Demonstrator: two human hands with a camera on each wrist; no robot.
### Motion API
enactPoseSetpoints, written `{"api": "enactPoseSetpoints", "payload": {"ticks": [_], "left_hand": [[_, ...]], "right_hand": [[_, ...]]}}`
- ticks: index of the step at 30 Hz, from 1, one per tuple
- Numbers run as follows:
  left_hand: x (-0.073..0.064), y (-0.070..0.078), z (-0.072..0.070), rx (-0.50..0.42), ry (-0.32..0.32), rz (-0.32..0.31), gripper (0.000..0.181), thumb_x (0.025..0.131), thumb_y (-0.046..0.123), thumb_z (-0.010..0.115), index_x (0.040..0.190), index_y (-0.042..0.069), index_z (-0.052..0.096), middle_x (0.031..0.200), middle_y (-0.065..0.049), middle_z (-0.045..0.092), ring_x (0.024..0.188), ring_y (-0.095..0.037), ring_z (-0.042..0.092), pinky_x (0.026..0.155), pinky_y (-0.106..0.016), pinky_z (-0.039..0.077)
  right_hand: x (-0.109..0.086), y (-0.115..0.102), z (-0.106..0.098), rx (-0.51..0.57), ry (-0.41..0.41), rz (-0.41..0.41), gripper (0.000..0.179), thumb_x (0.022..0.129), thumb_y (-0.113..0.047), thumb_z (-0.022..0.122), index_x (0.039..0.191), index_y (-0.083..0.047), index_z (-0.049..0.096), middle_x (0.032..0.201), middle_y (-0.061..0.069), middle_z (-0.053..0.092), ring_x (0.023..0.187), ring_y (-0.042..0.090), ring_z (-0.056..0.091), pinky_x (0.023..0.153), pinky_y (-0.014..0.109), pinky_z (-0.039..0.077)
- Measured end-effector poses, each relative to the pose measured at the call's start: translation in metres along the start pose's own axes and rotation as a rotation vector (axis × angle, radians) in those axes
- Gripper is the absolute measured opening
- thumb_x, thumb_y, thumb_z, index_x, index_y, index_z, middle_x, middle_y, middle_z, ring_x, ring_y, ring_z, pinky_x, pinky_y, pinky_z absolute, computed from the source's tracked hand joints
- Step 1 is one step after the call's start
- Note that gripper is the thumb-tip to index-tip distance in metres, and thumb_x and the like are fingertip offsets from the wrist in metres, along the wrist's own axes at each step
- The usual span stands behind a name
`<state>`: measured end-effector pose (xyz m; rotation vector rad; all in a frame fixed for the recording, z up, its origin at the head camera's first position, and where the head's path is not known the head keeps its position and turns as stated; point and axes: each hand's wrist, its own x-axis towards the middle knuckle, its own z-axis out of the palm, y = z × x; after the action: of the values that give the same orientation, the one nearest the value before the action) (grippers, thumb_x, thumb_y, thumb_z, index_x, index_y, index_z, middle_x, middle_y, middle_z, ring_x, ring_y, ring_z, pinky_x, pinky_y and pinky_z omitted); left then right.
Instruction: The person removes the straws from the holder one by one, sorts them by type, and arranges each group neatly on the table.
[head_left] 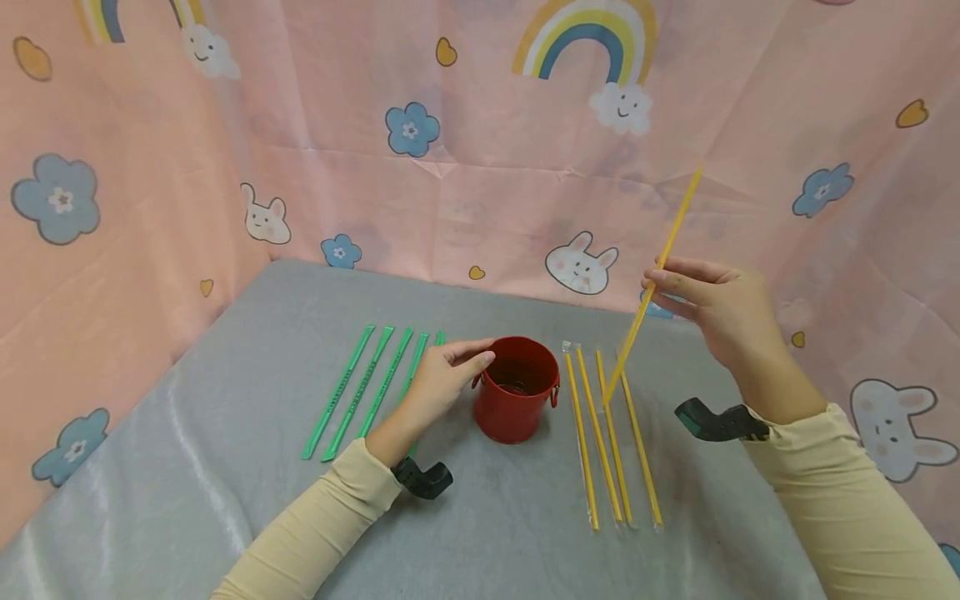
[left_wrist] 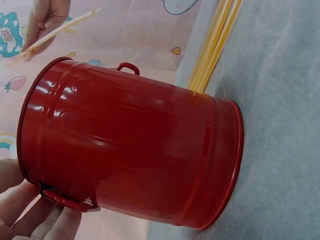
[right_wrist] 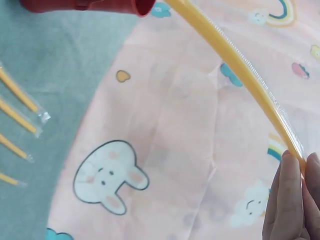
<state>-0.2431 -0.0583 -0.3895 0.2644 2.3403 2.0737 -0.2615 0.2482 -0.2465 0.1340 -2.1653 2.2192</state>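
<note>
A small red bucket (head_left: 508, 412) with side handles stands upright on the cloth. My left hand (head_left: 442, 373) holds its left rim; in the left wrist view the thumb is at the rim and the fingers (left_wrist: 61, 223) lie by the handle. Raised at the right, my right hand (head_left: 723, 312) pinches a yellow straw (head_left: 677, 223) in a clear wrapper between thumb and fingertips. The straw slants, its lower end overlapping the row of yellow straws in the head view. Inside the bucket, the dark bottom shows.
Several wrapped yellow straws (head_left: 582, 446) lie side by side right of the bucket. Several green-wrapped straws (head_left: 347, 392) lie to its left, some partly hidden by the left hand and forearm. A grey cloth (head_left: 247, 350) covers the table, and a pink printed curtain (head_left: 480, 200) hangs behind.
</note>
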Motion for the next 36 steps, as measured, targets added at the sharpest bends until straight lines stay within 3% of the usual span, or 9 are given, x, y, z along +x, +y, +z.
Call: {"api": "enactPoseSetpoints", "payload": {"ticks": [10, 14, 21, 32, 36], "left_hand": [[0.0, 0.001, -0.001, -0.005, -0.007, 0.002, 0.034, 0.095, 0.02, 0.068, 0.128, 0.011, 0.069, 0.128, -0.009, 0.069, 0.094, -0.015, 0.057, 0.06, -0.024, 0.034], [0.0, 0.001, -0.001, -0.008, -0.005, 0.008, 0.034, 0.095, 0.02, 0.069, 0.127, 0.01, 0.069, 0.127, -0.01, 0.07, 0.104, -0.014, 0.062, 0.067, -0.024, 0.039], [-0.001, 0.001, 0.0, -0.014, -0.002, 0.034, 0.034, 0.095, 0.018, 0.069, 0.126, 0.006, 0.069, 0.124, -0.014, 0.07, 0.085, -0.01, 0.056, 0.061, -0.022, 0.038], [-0.002, 0.003, 0.001, -0.016, 0.009, 0.016, 0.033, 0.094, 0.017, 0.069, 0.125, 0.007, 0.07, 0.123, -0.014, 0.071, 0.069, -0.011, 0.043, 0.052, -0.023, 0.027], [-0.002, 0.003, 0.001, -0.016, 0.008, 0.016, 0.032, 0.095, 0.017, 0.069, 0.125, 0.007, 0.07, 0.123, -0.014, 0.071, 0.07, -0.011, 0.044, 0.051, -0.023, 0.027]], "right_hand": [[0.0, 0.021, -0.02, -0.047, -0.078, 0.073, 0.011, 0.086, -0.008, 0.076, 0.091, -0.016, 0.081, 0.087, -0.007, 0.078, 0.083, 0.004, 0.074, 0.076, 0.022, 0.059], [0.0, 0.028, -0.028, -0.15, -0.096, 0.115, 0.013, 0.088, -0.012, 0.075, 0.09, -0.024, 0.08, 0.089, -0.012, 0.077, 0.084, 0.001, 0.073, 0.077, 0.02, 0.059], [-0.001, 0.04, -0.038, -0.362, -0.114, 0.151, 0.011, 0.091, -0.025, 0.073, 0.089, -0.035, 0.076, 0.088, -0.018, 0.075, 0.087, -0.004, 0.071, 0.077, 0.017, 0.058], [-0.004, 0.064, -0.056, -0.396, -0.164, 0.226, 0.01, 0.093, -0.026, 0.071, 0.092, -0.035, 0.073, 0.091, -0.019, 0.074, 0.089, -0.004, 0.07, 0.08, 0.018, 0.058], [-0.005, 0.07, -0.06, -0.418, -0.169, 0.241, 0.01, 0.092, -0.028, 0.072, 0.102, -0.026, 0.075, 0.092, -0.017, 0.075, 0.089, -0.003, 0.07, 0.081, 0.019, 0.058]]}}
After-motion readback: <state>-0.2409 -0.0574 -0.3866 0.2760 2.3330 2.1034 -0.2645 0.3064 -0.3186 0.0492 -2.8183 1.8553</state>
